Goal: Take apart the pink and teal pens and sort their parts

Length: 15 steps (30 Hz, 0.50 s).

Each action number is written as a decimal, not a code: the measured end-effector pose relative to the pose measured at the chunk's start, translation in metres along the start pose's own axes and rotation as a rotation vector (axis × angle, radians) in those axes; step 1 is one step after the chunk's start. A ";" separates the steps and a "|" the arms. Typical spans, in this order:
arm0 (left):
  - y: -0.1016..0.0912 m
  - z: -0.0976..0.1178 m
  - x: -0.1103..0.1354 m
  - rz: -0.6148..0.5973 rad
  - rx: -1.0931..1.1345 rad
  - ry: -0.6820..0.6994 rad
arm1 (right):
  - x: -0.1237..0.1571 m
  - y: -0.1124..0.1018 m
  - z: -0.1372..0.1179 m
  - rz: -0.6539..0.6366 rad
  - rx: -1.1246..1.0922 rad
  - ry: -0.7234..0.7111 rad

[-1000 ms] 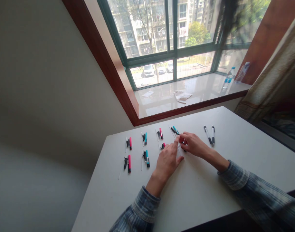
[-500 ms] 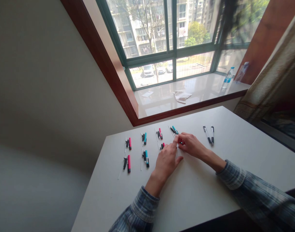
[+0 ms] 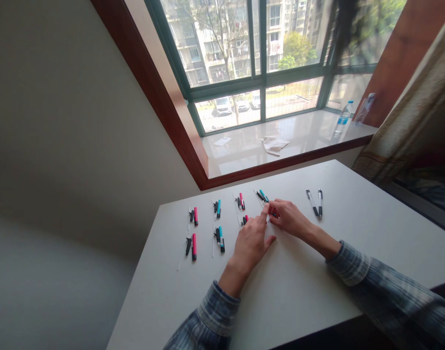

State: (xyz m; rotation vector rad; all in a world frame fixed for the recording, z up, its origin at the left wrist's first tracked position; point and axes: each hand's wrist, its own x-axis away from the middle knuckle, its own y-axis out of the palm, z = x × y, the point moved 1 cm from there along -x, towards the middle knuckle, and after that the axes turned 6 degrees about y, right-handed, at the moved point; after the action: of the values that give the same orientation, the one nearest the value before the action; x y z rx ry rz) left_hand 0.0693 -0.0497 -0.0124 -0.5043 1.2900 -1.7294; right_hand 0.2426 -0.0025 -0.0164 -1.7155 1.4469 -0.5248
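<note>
My left hand (image 3: 252,239) rests on the white table (image 3: 299,287), thumb spread away and index finger stretched to the tips of my right hand. Nothing shows in its grasp. My right hand (image 3: 288,216) is pinched at the fingertips around a small dark piece, mostly hidden by the fingers. Just beyond both hands lie a teal pen barrel (image 3: 264,195) and a black pen part (image 3: 259,196) with a thin white refill. A pink pen piece (image 3: 246,218) is partly covered by my left hand. Another pink barrel (image 3: 242,201) lies behind it, beside a black part.
Left of my hands, taken-apart pens lie in rows: pink barrels (image 3: 194,247), teal barrels (image 3: 221,239), black parts and thin refills. Two whole pens (image 3: 320,204) lie to the right. Past the table, a water bottle (image 3: 343,118) and crumpled cloth (image 3: 275,145) are on the windowsill (image 3: 240,158).
</note>
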 end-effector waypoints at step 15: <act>0.000 0.001 0.001 0.001 0.007 -0.004 | -0.002 -0.012 0.016 -0.022 -0.033 0.133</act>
State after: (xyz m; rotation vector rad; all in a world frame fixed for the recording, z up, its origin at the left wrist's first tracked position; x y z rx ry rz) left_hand 0.0695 -0.0507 -0.0119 -0.5034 1.2808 -1.7308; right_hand 0.2609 0.0047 -0.0156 -1.7524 1.5383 -0.6406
